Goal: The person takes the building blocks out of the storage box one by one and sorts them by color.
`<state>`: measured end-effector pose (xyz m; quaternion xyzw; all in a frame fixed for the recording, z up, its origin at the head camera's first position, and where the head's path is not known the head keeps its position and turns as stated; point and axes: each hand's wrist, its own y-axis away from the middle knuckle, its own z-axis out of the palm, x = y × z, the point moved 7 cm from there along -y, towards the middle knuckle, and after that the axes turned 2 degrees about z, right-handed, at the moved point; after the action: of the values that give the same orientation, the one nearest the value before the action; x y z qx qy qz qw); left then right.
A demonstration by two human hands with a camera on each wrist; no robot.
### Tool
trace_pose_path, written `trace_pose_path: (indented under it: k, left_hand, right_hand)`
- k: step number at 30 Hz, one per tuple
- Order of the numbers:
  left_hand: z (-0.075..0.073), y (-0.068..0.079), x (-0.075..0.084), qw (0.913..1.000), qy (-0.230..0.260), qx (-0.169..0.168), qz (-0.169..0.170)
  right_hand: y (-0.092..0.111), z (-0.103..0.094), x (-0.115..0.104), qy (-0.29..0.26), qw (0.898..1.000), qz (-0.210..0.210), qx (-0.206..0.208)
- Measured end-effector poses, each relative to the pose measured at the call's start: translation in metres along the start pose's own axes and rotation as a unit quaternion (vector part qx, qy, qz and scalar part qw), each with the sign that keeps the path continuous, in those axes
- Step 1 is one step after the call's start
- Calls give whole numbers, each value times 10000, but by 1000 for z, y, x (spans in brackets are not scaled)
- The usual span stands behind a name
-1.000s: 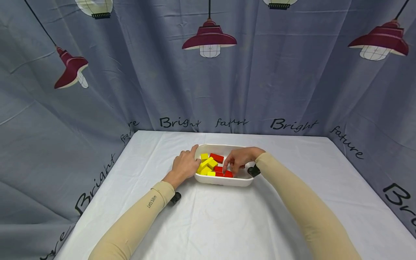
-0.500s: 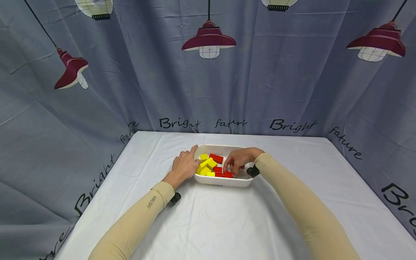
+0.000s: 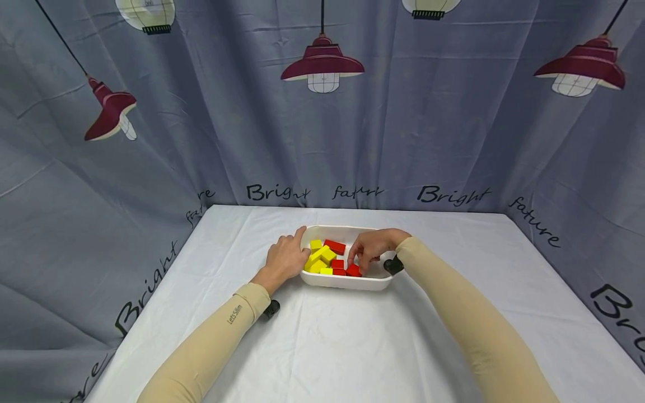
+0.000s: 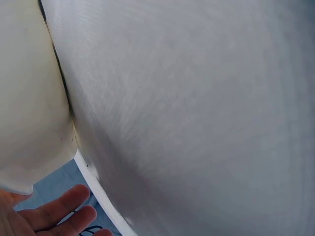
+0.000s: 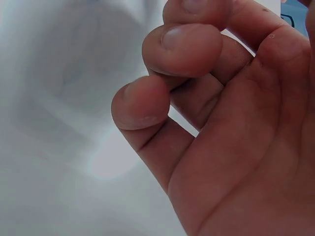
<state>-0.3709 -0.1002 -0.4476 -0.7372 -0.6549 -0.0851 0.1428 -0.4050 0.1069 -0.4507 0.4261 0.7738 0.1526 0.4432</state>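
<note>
Gray-blue curtain [image 3: 428,129] printed with red lamps and loopy lettering hangs behind a counter [image 3: 332,347] draped in white, and the action's all in one white tray [image 3: 347,284] sitting toward the back. Left hand [image 3: 286,256] is up against the tray's left end, forefinger and thumb at the rim — I'd guess to stop it sliding, though I can't tell whether it's actually pinching the edge or just leaning on it. Right hand [image 3: 374,246] dips in from the other side, thumb and forefinger straddling a red block [image 3: 354,271] by the near wall, and it looks like a proper pinch to me. Fingertips only makes sense, since more red blocks [image 3: 338,272] sit just left of it — touching or not, can't say. Another red piece [image 3: 335,246] lies farther back, yellow blocks [image 3: 328,257] pile up at the left end, and the near wall probably limits getting in from the front. That hand also covers part of the tray's right half, so whatever's under it is anyone's guess.
</note>
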Motion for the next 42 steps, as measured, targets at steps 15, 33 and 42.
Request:
trace_pose_path:
  k: [15, 33, 42]
  left_hand:
    - [1, -1, 0, 10000, -2, -31, -9]
    - [-1, 0, 0, 10000, 18, -41, -87]
    - [1, 0, 0, 10000, 41, -32, -48]
  right_hand:
    - [9, -10, -6, 324, 9986, -68, 401]
    - [43, -42, -4, 340, 9930, -284, 1098]
    - [65, -55, 6, 240, 9862, -204, 1623]
